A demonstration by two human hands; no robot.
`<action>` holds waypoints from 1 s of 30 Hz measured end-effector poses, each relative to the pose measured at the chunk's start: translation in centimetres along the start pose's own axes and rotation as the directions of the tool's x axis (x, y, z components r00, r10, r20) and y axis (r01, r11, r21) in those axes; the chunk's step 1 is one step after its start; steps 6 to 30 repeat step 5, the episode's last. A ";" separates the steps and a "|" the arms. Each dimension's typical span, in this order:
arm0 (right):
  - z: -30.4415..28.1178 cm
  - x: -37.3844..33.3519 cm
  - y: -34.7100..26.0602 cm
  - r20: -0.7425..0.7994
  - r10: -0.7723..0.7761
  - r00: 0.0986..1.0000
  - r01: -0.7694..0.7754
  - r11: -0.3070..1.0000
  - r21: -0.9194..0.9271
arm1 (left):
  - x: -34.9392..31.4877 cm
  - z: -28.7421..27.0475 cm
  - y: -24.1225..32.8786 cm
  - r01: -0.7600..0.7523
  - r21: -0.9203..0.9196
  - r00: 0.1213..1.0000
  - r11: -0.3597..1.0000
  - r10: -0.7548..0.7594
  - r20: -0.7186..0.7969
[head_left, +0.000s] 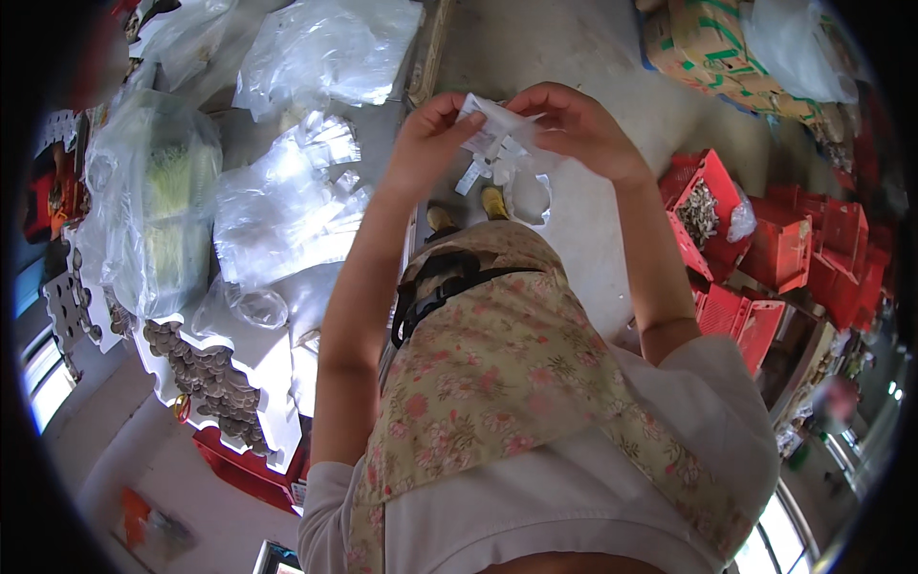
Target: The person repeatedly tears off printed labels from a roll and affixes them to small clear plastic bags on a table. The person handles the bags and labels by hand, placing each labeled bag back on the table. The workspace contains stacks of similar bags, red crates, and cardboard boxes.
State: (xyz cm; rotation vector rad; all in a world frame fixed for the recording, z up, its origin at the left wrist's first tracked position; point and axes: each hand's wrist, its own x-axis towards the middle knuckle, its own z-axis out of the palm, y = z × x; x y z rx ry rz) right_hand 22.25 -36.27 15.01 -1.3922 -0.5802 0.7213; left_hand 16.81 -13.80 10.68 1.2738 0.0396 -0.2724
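Observation:
Out in front of my body, both hands are raised around a small translucent plastic bag [496, 127]. My left hand [432, 136] pinches its left edge, the thumb lying across the film. My right hand [581, 126] has its fingers curled and closed at the bag's right edge, where a thin corner of film shows. Below the hands, a strip of white labels [469, 178] and a whitish loop of backing [531, 198] show near my shoes.
At left, a table carries stacked clear plastic bags [330, 53], more shiny bags [287, 210], a big bag of pale green stems [170, 201] and clustered greyish mushrooms [206, 383]. On the right stand red crates [776, 244], one holding small brownish pieces [698, 212], and taped cardboard boxes [703, 48].

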 end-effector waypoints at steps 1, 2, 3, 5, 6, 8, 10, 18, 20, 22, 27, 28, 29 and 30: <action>-0.8 -0.2 0.2 0.043 0.083 0.996 -0.088 0.985 0.150 | -0.3 0.1 1.4 0.008 0.028 0.998 1.000 -0.010 0.054; -1.1 -0.2 0.3 0.025 0.103 0.994 -0.106 0.982 0.157 | -0.3 0.1 2.7 0.014 0.057 0.994 0.998 -0.021 0.111; -1.0 0.2 0.5 0.006 0.124 0.992 -0.123 0.979 0.165 | 0.0 -0.2 3.8 0.060 0.185 0.970 0.981 -0.101 0.221; -0.7 1.2 0.5 0.037 0.185 0.982 -0.188 0.969 0.158 | 1.0 0.4 5.4 0.095 0.254 0.938 0.963 -0.172 0.300; -0.7 1.2 0.5 0.037 0.185 0.982 -0.188 0.969 0.158 | 1.0 0.4 5.4 0.095 0.254 0.938 0.963 -0.172 0.300; -0.7 1.2 0.5 0.037 0.185 0.982 -0.188 0.969 0.158 | 1.0 0.4 5.4 0.095 0.254 0.938 0.963 -0.172 0.300; -0.7 1.2 0.5 0.037 0.185 0.982 -0.188 0.969 0.158 | 1.0 0.4 5.4 0.095 0.254 0.938 0.963 -0.172 0.300; -0.7 1.2 0.5 0.037 0.185 0.982 -0.188 0.969 0.158 | 1.0 0.4 5.4 0.095 0.254 0.938 0.963 -0.172 0.300; -0.7 1.2 0.5 0.037 0.185 0.982 -0.188 0.969 0.158 | 1.0 0.4 5.4 0.095 0.254 0.938 0.963 -0.172 0.300; -0.7 1.2 0.5 0.037 0.185 0.982 -0.188 0.969 0.158 | 1.0 0.4 5.4 0.095 0.254 0.938 0.963 -0.172 0.300; -0.7 1.2 0.5 0.037 0.185 0.982 -0.188 0.969 0.158 | 1.0 0.4 5.4 0.095 0.254 0.938 0.963 -0.172 0.300; -0.7 1.2 0.5 0.037 0.185 0.982 -0.188 0.969 0.158 | 1.0 0.4 5.4 0.095 0.254 0.938 0.963 -0.172 0.300; -0.7 1.2 0.5 0.037 0.185 0.982 -0.188 0.969 0.158 | 1.0 0.4 5.4 0.095 0.254 0.938 0.963 -0.172 0.300; -0.7 1.2 0.5 0.037 0.185 0.982 -0.188 0.969 0.158 | 1.0 0.4 5.4 0.095 0.254 0.938 0.963 -0.172 0.300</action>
